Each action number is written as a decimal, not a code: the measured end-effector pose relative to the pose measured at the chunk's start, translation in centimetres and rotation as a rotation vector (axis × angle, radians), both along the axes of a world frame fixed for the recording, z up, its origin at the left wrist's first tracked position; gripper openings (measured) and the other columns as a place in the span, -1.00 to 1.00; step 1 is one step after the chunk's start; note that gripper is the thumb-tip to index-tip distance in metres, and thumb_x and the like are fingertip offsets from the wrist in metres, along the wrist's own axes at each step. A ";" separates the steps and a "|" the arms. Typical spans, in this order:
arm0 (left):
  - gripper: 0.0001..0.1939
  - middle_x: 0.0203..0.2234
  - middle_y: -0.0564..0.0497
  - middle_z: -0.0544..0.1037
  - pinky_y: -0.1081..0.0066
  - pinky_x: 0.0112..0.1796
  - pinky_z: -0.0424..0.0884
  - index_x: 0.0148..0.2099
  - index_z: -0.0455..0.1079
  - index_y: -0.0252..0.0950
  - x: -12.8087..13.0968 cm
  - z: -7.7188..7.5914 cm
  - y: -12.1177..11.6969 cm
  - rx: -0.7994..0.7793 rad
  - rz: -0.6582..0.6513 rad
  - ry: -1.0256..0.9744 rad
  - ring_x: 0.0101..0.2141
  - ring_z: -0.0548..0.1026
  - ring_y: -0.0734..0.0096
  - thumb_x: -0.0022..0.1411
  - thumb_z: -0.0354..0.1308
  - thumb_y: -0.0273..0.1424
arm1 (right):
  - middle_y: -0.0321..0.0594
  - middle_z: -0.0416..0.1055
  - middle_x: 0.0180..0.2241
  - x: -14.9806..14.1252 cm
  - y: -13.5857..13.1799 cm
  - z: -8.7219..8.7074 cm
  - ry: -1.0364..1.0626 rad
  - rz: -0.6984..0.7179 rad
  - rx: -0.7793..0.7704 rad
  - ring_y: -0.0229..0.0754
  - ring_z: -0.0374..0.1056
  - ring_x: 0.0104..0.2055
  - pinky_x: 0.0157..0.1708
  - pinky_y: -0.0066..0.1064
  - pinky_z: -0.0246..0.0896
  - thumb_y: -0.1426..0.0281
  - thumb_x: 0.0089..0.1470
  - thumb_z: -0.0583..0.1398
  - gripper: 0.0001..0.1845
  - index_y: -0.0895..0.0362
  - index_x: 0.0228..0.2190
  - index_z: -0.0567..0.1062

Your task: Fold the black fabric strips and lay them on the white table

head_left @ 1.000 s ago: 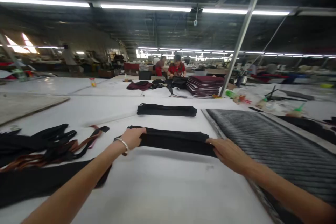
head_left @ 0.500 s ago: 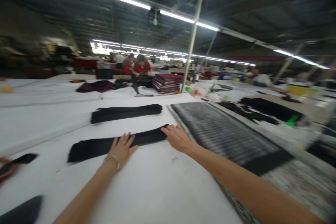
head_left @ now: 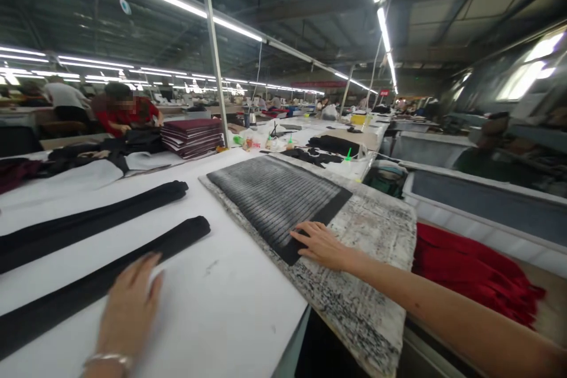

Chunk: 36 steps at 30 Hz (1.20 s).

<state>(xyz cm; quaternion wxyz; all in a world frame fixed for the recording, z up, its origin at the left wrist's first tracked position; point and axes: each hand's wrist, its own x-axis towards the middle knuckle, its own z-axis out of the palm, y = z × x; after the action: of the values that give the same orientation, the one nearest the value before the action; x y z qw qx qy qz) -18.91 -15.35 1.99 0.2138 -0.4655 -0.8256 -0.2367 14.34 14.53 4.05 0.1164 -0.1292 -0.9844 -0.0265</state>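
My right hand (head_left: 321,245) rests with fingers spread at the near corner of a dark sheet with grey stripes (head_left: 270,198). That sheet lies on a speckled, worn board (head_left: 354,295). My left hand (head_left: 130,301), with a bracelet at the wrist, is over the white table surface (head_left: 234,283) beside a long black folded fabric strip (head_left: 177,240). Its fingers are stretched out and slightly blurred, and I cannot tell whether they touch the strip. Behind it lies a second black folded strip (head_left: 128,204), roughly parallel.
Maroon folded pieces form a stack (head_left: 192,137) by a metal pole (head_left: 215,59). A person in red (head_left: 126,109) bends over dark cloth across the table. On the right are red fabric (head_left: 473,266) and white bins (head_left: 482,201). Black cloth (head_left: 336,144) lies farther along.
The view has swung right. My right hand has left the end of the near black strip and moved onto the striped sheet. My left hand has slid off the strip's middle toward me.
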 end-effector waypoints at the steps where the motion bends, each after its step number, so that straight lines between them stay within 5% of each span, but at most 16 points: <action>1: -0.50 0.08 -0.24 0.34 0.10 0.15 0.17 0.14 0.23 -0.41 2.7 0.3 2.0 -0.003 -0.111 -0.010 0.10 0.28 0.10 0.30 -0.18 -0.21 | -0.02 0.21 0.06 0.0 -0.1 -0.4 0.013 0.001 0.003 -0.03 0.10 0.11 0.07 -0.07 0.01 0.26 0.19 0.09 -0.55 0.10 0.10 0.28; 5: -0.61 0.03 -0.10 0.42 0.18 0.10 0.26 0.12 0.27 -0.28 12.3 0.9 9.6 -0.136 -0.473 -0.168 0.05 0.33 0.29 0.33 -0.20 -0.39 | -0.07 0.28 0.00 -0.4 -0.7 -0.9 0.090 0.013 -0.040 -0.07 0.15 0.07 0.07 -0.12 0.03 0.33 0.17 0.12 -0.68 0.13 -0.04 0.41; 8: -0.60 0.03 -0.03 0.44 0.21 0.08 0.26 0.15 0.25 -0.23 16.3 0.9 13.3 -0.169 -0.558 -0.178 0.06 0.32 0.33 0.31 -0.17 -0.45 | -0.12 0.33 -0.08 0.7 -0.4 -0.6 0.152 0.033 -0.109 -0.14 0.23 -0.02 0.00 -0.20 0.10 0.34 0.19 0.10 -0.78 0.12 -0.17 0.47; 14: -0.68 -0.07 -0.03 0.50 0.01 -0.03 0.26 -0.01 0.41 -0.14 17.5 -0.2 15.5 -0.159 -0.501 -0.251 0.01 0.33 0.15 0.30 -0.09 -0.38 | -0.10 0.35 -0.10 5.3 0.5 2.9 0.510 -0.005 -0.210 -0.14 0.26 -0.07 -0.05 -0.21 0.19 0.35 0.18 0.11 -0.80 0.12 -0.19 0.47; 18: -0.65 -0.08 -0.03 0.48 0.00 -0.05 0.29 -0.14 0.49 -0.12 17.2 -0.1 15.4 -0.133 -0.455 -0.363 -0.02 0.35 0.14 0.31 -0.14 -0.28 | -0.12 0.37 -0.13 6.5 -2.8 7.1 0.677 0.020 -0.191 -0.13 0.28 -0.09 -0.06 -0.20 0.19 0.35 0.19 0.10 -0.82 0.08 -0.22 0.47; 21: -0.55 -0.11 -0.06 0.48 0.15 -0.12 0.39 -0.06 0.44 -0.15 17.8 1.6 13.6 -0.041 -0.532 -0.551 -0.09 0.42 0.21 0.33 -0.27 -0.21 | -0.16 0.36 -0.10 5.3 -6.9 8.3 0.549 0.085 -0.236 -0.13 0.26 -0.06 -0.02 -0.18 0.14 0.33 0.14 0.16 -0.80 0.05 -0.17 0.46; 24: -0.54 -0.19 -0.05 0.50 0.27 -0.21 0.42 0.09 0.24 -0.17 18.8 3.8 9.8 0.159 -0.622 -1.000 -0.18 0.46 0.23 0.22 -0.05 -0.08 | -0.16 0.35 -0.10 2.9 -10.6 7.0 0.441 0.036 -0.393 -0.11 0.24 -0.06 -0.02 -0.19 0.15 0.28 0.10 0.20 -0.67 0.06 -0.08 0.41; 27: -0.49 -0.45 0.08 0.45 0.37 -0.37 0.37 0.00 0.18 -0.21 19.0 5.1 5.1 0.178 -0.466 -1.320 -0.40 0.43 0.36 0.04 0.18 -0.16 | -0.18 0.36 -0.12 0.0 -13.6 4.9 0.333 0.122 -0.487 -0.11 0.25 -0.07 -0.01 -0.19 0.14 0.30 0.07 0.22 -0.64 0.06 -0.07 0.39; 33: -0.56 -0.55 0.20 0.35 0.46 -0.46 0.20 -0.04 0.14 -0.24 15.5 5.9 -5.7 0.029 -0.227 -1.287 -0.51 0.30 0.50 -0.02 0.09 -0.44 | -0.15 0.36 -0.07 -6.4 -18.9 3.1 0.331 0.349 -0.722 -0.10 0.23 -0.01 0.02 -0.22 0.12 0.38 0.04 0.21 -0.62 0.08 -0.06 0.34; 36: -0.51 -0.48 0.18 0.40 0.45 -0.43 0.21 -0.03 0.14 -0.23 13.7 6.4 -10.8 -0.049 -0.173 -1.208 -0.45 0.33 0.49 -0.09 0.03 -0.57 | -0.11 0.36 -0.04 -10.1 -22.1 2.9 0.162 0.509 -0.733 -0.06 0.23 0.01 0.02 -0.19 0.10 0.32 0.06 0.21 -0.55 0.10 0.00 0.31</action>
<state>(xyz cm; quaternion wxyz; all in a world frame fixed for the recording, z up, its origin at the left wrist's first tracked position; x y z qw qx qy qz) -5.19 -26.18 8.38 -0.3230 -0.3192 -0.7652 -0.4563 4.27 -7.59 6.96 0.1425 0.0827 -0.9169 0.3636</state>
